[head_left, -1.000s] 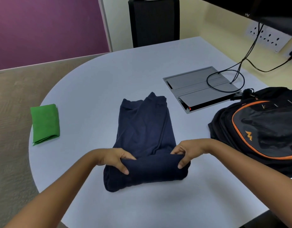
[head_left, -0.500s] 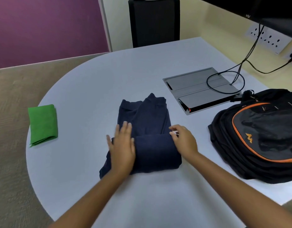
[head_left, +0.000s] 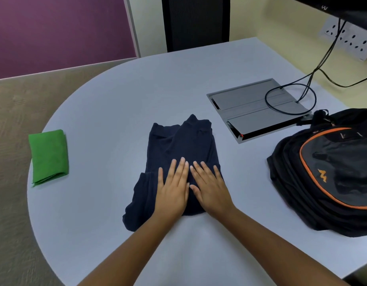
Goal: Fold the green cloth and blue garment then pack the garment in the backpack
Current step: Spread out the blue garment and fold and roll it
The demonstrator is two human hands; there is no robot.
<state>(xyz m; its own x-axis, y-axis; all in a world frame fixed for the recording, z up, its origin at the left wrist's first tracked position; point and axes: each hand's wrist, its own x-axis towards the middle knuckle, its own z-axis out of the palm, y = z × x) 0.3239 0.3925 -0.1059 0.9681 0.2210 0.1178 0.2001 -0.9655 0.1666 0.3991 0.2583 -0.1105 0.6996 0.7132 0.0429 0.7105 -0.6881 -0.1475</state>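
Observation:
The dark blue garment [head_left: 179,144] lies folded over in the middle of the pale round table [head_left: 116,100]. My left hand [head_left: 173,187] and my right hand [head_left: 209,186] rest flat and side by side on its near folded half, fingers spread, gripping nothing. The green cloth [head_left: 48,155] lies folded into a rectangle near the table's left edge. The black backpack with orange trim [head_left: 331,172] lies on its back at the right, its zips shut as far as I can see.
A grey cable hatch [head_left: 255,106] is set into the table behind the garment, with black cables [head_left: 290,100] looping out of it up to wall sockets [head_left: 352,39]. A black chair back [head_left: 196,21] stands beyond the table's far edge.
My hands pinched the garment's near edge and laid it forward over the rest. They then let go and slid together to the middle of the fold, palms flat.

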